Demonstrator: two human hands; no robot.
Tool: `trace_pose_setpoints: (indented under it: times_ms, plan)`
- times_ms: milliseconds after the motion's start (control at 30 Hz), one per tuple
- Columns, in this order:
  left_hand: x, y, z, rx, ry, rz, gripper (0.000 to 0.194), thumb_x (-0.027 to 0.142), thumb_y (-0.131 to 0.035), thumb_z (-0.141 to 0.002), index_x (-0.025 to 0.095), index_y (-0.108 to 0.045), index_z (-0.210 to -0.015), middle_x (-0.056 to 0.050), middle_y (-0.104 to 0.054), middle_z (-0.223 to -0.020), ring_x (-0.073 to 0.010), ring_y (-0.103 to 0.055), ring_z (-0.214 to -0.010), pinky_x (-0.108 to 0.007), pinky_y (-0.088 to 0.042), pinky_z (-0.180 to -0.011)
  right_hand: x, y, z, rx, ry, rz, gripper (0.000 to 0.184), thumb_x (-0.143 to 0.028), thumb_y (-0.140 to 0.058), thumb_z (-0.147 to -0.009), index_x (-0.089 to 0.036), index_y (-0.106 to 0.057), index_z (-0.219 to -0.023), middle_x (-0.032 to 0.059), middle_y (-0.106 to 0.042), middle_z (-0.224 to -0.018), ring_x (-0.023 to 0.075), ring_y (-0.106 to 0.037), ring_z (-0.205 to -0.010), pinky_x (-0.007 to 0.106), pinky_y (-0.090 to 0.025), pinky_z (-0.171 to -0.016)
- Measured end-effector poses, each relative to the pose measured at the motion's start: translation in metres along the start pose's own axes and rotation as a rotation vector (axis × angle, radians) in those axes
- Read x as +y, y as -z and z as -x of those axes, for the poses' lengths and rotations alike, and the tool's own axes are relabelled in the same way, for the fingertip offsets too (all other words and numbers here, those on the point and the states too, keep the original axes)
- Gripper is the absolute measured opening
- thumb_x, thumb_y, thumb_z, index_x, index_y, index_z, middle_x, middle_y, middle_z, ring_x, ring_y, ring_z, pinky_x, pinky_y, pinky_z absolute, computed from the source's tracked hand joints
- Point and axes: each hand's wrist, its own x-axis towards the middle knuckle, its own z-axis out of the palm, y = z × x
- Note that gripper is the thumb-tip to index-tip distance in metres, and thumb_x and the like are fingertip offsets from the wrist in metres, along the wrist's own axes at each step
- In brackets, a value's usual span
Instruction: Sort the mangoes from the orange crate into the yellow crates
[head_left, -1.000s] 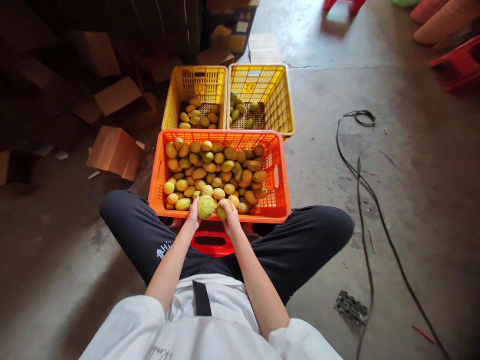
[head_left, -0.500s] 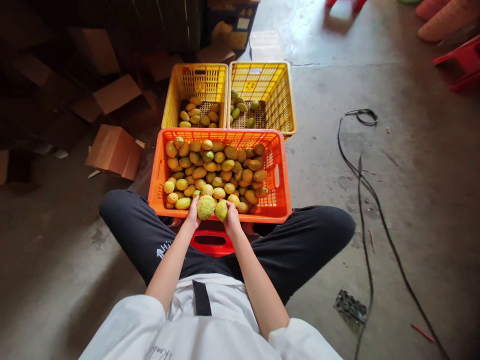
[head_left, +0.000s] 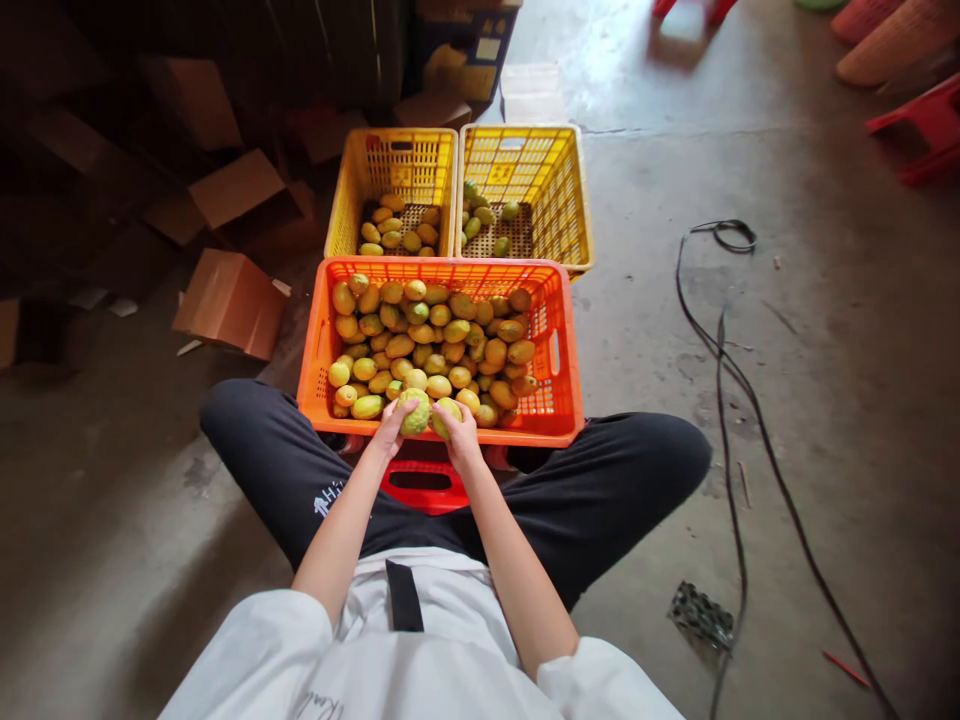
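A bumpy yellow-green citrus fruit point(head_left: 415, 413) is gripped by my left hand point(head_left: 391, 426), the thumb lying across its top. My right hand point(head_left: 460, 436) is closed on a smaller, smoother yellow-green fruit point(head_left: 445, 416). The two fruits are held side by side over the near rim of an orange crate point(head_left: 559, 420). Many yellow to orange oval fruits point(head_left: 455, 332) fill much of that crate, mostly its left and middle. My fingers under the fruits are hidden.
Beyond stand two yellow crates, the left one point(head_left: 337, 205) with yellow fruits and the right one point(head_left: 581, 215) with greener ones. Cardboard boxes point(head_left: 231, 303) lie to the left. A black cable point(head_left: 750, 385) runs across the floor at right. Red stools are farther back.
Both hands have turned inward around their fruits, so thumbs and fingers now cover more of them. The crates and the fruits in them stay as they were.
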Motion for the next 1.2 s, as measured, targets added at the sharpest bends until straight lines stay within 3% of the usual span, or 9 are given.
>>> trace_pose_setpoints:
  times_ms: [100, 200, 467, 633, 800, 933, 1033, 1200]
  plan:
    - [0.0, -0.001, 0.002, -0.02, 0.01, -0.03, 0.033, 0.029, -0.091, -0.071, 0.014, -0.074, -0.095, -0.01, -0.081, -0.084, -0.0355, -0.081, -0.105, -0.041, -0.064, -0.095, 0.0, 0.001, -0.001, 0.037, 0.01, -0.011, 0.059, -0.032, -0.101, -0.05, -0.025, -0.064, -0.095, -0.0032, -0.075, -0.081, 0.02, -0.075, -0.076, 0.031, -0.065, -0.067]
    - [0.001, -0.001, 0.002, -0.01, 0.014, -0.005, 0.03, 0.031, -0.087, -0.073, 0.015, -0.075, -0.095, -0.01, -0.082, -0.083, -0.0349, -0.082, -0.103, -0.041, -0.066, -0.092, 0.001, 0.002, -0.002, -0.014, 0.006, -0.02, 0.046, -0.037, -0.097, -0.056, -0.024, -0.066, -0.087, -0.0029, -0.074, -0.076, 0.0201, -0.074, -0.074, 0.032, -0.065, -0.067]
    - [0.004, 0.001, -0.007, 0.046, 0.067, 0.046, 0.04, 0.045, -0.082, -0.086, 0.013, -0.077, -0.11, -0.012, -0.083, -0.089, -0.0322, -0.083, -0.095, -0.04, -0.068, -0.087, -0.003, -0.002, -0.002, -0.044, -0.028, -0.004, 0.023, -0.043, -0.082, -0.076, -0.023, -0.07, -0.076, 0.0043, -0.079, -0.072, 0.0276, -0.08, -0.082, 0.036, -0.067, -0.074]
    - [0.008, -0.001, -0.008, 0.033, 0.146, 0.08, 0.048, 0.054, -0.065, -0.099, 0.012, -0.077, -0.117, -0.017, -0.084, -0.096, -0.0345, -0.082, -0.097, -0.047, -0.069, -0.09, -0.005, -0.003, -0.002, -0.081, -0.079, -0.053, 0.023, -0.045, -0.075, -0.084, -0.024, -0.069, -0.076, 0.0083, -0.081, -0.076, 0.031, -0.083, -0.088, 0.04, -0.069, -0.078]
    - [0.011, -0.005, -0.004, 0.061, 0.169, 0.093, 0.049, 0.05, -0.053, -0.107, 0.01, -0.075, -0.121, -0.018, -0.084, -0.095, -0.0335, -0.082, -0.095, -0.046, -0.069, -0.086, -0.003, -0.002, -0.005, -0.093, -0.091, -0.061, 0.031, -0.053, -0.07, -0.087, -0.024, -0.07, -0.08, 0.0084, -0.079, -0.073, 0.0317, -0.082, -0.086, 0.041, -0.069, -0.074]
    - [0.011, -0.001, -0.005, 0.087, 0.165, 0.104, 0.048, 0.054, -0.058, -0.106, 0.011, -0.075, -0.12, -0.015, -0.083, -0.096, -0.0308, -0.081, -0.093, -0.041, -0.069, -0.081, -0.002, -0.002, -0.007, -0.041, -0.084, -0.094, 0.032, -0.054, -0.073, -0.084, -0.022, -0.072, -0.084, 0.0082, -0.08, -0.077, 0.0289, -0.081, -0.086, 0.037, -0.068, -0.072]
    - [0.01, 0.003, -0.006, 0.061, 0.159, 0.099, 0.051, 0.059, -0.069, -0.1, 0.013, -0.075, -0.121, -0.013, -0.082, -0.097, -0.0279, -0.08, -0.088, -0.037, -0.068, -0.077, -0.001, -0.002, -0.008, 0.051, -0.025, -0.13, 0.031, -0.047, -0.084, -0.074, -0.023, -0.073, -0.09, 0.0041, -0.081, -0.086, 0.0241, -0.08, -0.091, 0.03, -0.066, -0.072]
    - [0.009, 0.003, -0.005, 0.084, 0.107, 0.11, 0.038, 0.04, -0.087, -0.088, 0.016, -0.072, -0.113, -0.006, -0.078, -0.092, -0.021, -0.077, -0.078, -0.032, -0.065, -0.074, 0.004, -0.001, -0.007, 0.055, 0.009, -0.067, 0.05, -0.046, -0.096, -0.059, -0.023, -0.069, -0.095, 0.0027, -0.078, -0.092, 0.0223, -0.076, -0.087, 0.03, -0.064, -0.07]
